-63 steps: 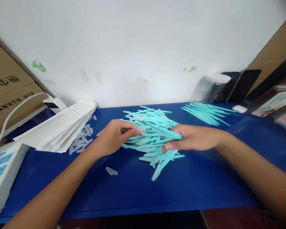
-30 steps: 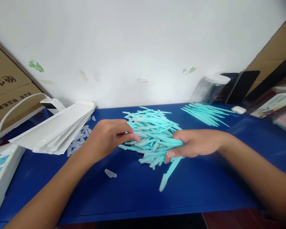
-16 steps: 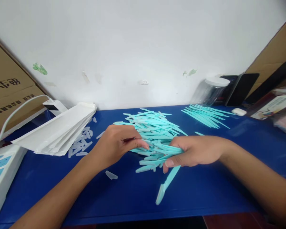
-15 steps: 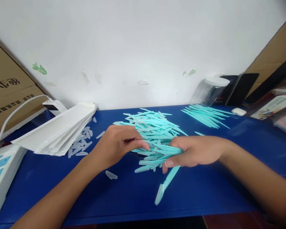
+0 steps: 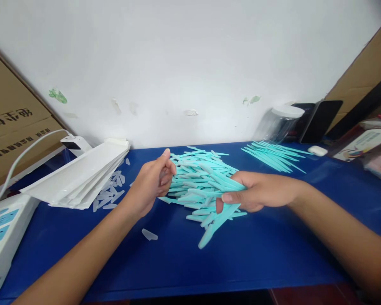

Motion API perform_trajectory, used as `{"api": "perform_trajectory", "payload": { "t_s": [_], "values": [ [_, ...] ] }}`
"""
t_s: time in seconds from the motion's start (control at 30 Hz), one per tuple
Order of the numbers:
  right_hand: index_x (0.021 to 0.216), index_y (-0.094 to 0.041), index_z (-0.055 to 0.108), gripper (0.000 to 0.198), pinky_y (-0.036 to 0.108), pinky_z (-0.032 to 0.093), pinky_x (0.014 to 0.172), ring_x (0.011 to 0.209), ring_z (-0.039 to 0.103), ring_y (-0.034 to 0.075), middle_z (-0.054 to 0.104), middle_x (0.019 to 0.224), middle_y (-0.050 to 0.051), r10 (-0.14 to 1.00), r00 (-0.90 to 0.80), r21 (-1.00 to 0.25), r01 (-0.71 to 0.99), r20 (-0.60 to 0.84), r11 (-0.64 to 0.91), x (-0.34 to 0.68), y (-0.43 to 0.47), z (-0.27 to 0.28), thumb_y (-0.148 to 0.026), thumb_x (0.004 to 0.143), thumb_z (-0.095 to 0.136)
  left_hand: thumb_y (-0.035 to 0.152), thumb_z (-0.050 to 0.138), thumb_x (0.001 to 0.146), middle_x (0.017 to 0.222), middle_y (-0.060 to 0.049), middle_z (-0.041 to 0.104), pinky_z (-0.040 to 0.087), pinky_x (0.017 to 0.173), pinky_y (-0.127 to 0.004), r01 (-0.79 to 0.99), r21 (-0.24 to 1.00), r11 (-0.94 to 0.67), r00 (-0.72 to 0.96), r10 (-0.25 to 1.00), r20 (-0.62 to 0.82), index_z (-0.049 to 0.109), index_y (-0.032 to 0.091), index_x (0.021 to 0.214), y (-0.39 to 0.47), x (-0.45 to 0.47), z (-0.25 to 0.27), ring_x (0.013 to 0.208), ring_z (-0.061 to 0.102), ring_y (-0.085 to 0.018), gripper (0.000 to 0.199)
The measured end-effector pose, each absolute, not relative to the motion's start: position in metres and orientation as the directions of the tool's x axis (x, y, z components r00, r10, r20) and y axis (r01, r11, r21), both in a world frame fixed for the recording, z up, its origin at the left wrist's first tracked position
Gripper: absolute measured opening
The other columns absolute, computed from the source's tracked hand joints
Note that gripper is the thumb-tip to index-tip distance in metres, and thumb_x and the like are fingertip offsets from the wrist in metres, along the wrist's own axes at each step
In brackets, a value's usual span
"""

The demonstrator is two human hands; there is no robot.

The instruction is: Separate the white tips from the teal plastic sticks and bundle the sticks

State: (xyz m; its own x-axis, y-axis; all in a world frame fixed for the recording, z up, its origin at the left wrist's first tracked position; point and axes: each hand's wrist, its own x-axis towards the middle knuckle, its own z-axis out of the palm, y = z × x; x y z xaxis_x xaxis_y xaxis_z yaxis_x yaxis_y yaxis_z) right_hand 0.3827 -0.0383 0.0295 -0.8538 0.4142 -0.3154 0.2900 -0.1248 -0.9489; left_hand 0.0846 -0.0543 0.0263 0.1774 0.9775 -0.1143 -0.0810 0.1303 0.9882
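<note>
My right hand (image 5: 254, 192) is closed around the thin handles of several mint-green eyebrow razors (image 5: 218, 224), their capped heads fanning out to the left. Under and behind them spreads a loose pile of the same razors (image 5: 190, 169). At the pile's left edge is my left hand (image 5: 157, 180), thumb raised away from loosely curled fingers, with nothing visible in it. Small translucent blade caps (image 5: 109, 195) lie scattered to its left, and one loose cap (image 5: 150, 234) sits nearer the front.
White paper sleeves (image 5: 79, 173) are stacked at the left, near a power strip (image 5: 6, 237) and a white plugged-in device (image 5: 76, 144). Back right, more razors (image 5: 273, 156) lie in a row before a clear jar (image 5: 281, 125), a black phone (image 5: 322, 120) and a bottle (image 5: 362, 135).
My left hand has drawn back to the left from the razors, its thumb lifting. The right hand has stayed nearly in place, and its lowest razor has swung up closer to the others.
</note>
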Motion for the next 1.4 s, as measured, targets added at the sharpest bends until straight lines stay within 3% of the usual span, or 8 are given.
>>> {"api": "perform_trajectory", "payload": {
  "t_s": [0.1, 0.27, 0.57, 0.77, 1.1, 1.3, 1.33, 1.4],
  "values": [
    [0.119, -0.012, 0.080, 0.047, 0.025, 0.019, 0.047, 0.050, 0.021, 0.007, 0.023, 0.059, -0.013, 0.466, -0.832, -0.953, 0.267, -0.301, -0.140, 0.387, -0.035, 0.029, -0.054, 0.103, 0.071, 0.035, 0.056, 0.092, 0.060, 0.006, 0.036, 0.021, 0.035, -0.018, -0.337, 0.843, 0.419, 0.227, 0.905, -0.359, 0.059, 0.018, 0.076, -0.046, 0.081, 0.026, 0.040, 0.025, -0.007, 0.024],
    [0.115, -0.011, 0.077, 0.050, 0.025, 0.017, 0.046, 0.049, 0.018, 0.007, 0.020, 0.057, -0.014, 0.601, -0.737, -0.950, 0.263, -0.311, -0.170, 0.387, -0.035, 0.028, -0.058, 0.099, 0.074, 0.023, 0.052, 0.087, 0.065, 0.003, 0.042, 0.022, 0.027, -0.014, -0.434, 0.700, 0.567, 0.264, 0.823, -0.503, 0.059, 0.015, 0.079, -0.040, 0.080, 0.027, 0.040, 0.033, -0.007, 0.013],
    [0.116, -0.014, 0.078, 0.045, 0.025, 0.019, 0.046, 0.049, 0.020, 0.007, 0.025, 0.057, -0.012, 0.619, -0.738, -0.963, 0.230, -0.268, -0.143, 0.387, -0.032, 0.027, -0.057, 0.102, 0.071, 0.007, 0.052, 0.070, 0.069, -0.001, 0.047, 0.029, 0.026, -0.016, -0.523, 0.732, 0.436, 0.188, 0.897, -0.400, 0.059, 0.014, 0.080, -0.041, 0.075, 0.030, 0.043, 0.042, -0.010, 0.014],
    [0.116, -0.015, 0.076, 0.047, 0.024, 0.017, 0.046, 0.050, 0.018, 0.007, 0.026, 0.060, -0.012, 0.715, -0.675, -0.982, 0.162, -0.184, -0.099, 0.381, -0.035, 0.025, -0.060, 0.103, 0.068, 0.012, 0.052, 0.079, 0.064, 0.001, 0.042, 0.026, 0.026, -0.016, -0.562, 0.725, 0.398, 0.143, 0.910, -0.389, 0.056, 0.015, 0.075, -0.042, 0.084, 0.017, 0.041, 0.036, -0.008, 0.006],
    [0.128, -0.018, 0.073, 0.049, 0.022, 0.028, 0.048, 0.054, 0.030, 0.008, 0.040, 0.067, -0.008, 0.706, -0.705, -0.974, 0.197, -0.059, 0.116, 0.358, -0.056, 0.023, -0.061, 0.107, 0.060, 0.020, 0.048, 0.087, 0.060, 0.005, 0.032, 0.023, 0.030, -0.016, -0.534, 0.770, 0.349, 0.086, 0.929, -0.361, 0.053, 0.019, 0.071, -0.049, 0.091, 0.012, 0.040, 0.026, -0.008, 0.017],
    [0.127, -0.019, 0.075, 0.051, 0.023, 0.030, 0.049, 0.056, 0.034, 0.009, 0.040, 0.069, -0.007, 0.664, -0.742, -0.967, 0.225, -0.094, 0.115, 0.358, -0.057, 0.023, -0.062, 0.106, 0.060, 0.025, 0.069, 0.090, 0.055, 0.008, 0.028, 0.010, 0.035, -0.019, -0.291, 0.904, 0.314, 0.112, 0.949, -0.294, 0.063, 0.018, 0.075, -0.039, 0.067, 0.030, 0.043, 0.016, -0.007, 0.017],
    [0.127, -0.019, 0.075, 0.051, 0.023, 0.029, 0.049, 0.056, 0.034, 0.009, 0.040, 0.068, -0.007, 0.675, -0.733, -0.966, 0.229, -0.088, 0.122, 0.359, -0.056, 0.023, -0.062, 0.106, 0.060, 0.030, 0.073, 0.091, 0.057, 0.008, 0.030, 0.012, 0.038, -0.019, -0.002, 0.975, 0.223, 0.183, 0.958, -0.219, 0.067, 0.018, 0.079, -0.039, 0.057, 0.038, 0.045, 0.019, -0.007, 0.017],
    [0.126, -0.019, 0.075, 0.051, 0.023, 0.028, 0.049, 0.055, 0.032, 0.008, 0.038, 0.067, -0.007, 0.699, -0.710, -0.966, 0.229, -0.079, 0.123, 0.361, -0.053, 0.024, -0.063, 0.106, 0.060, 0.035, 0.084, 0.086, 0.061, 0.005, 0.039, 0.020, 0.047, -0.019, 0.487, 0.873, -0.030, 0.419, 0.885, -0.203, 0.073, 0.018, 0.081, -0.040, 0.035, 0.055, 0.053, 0.031, -0.008, 0.020]
  ]
}}
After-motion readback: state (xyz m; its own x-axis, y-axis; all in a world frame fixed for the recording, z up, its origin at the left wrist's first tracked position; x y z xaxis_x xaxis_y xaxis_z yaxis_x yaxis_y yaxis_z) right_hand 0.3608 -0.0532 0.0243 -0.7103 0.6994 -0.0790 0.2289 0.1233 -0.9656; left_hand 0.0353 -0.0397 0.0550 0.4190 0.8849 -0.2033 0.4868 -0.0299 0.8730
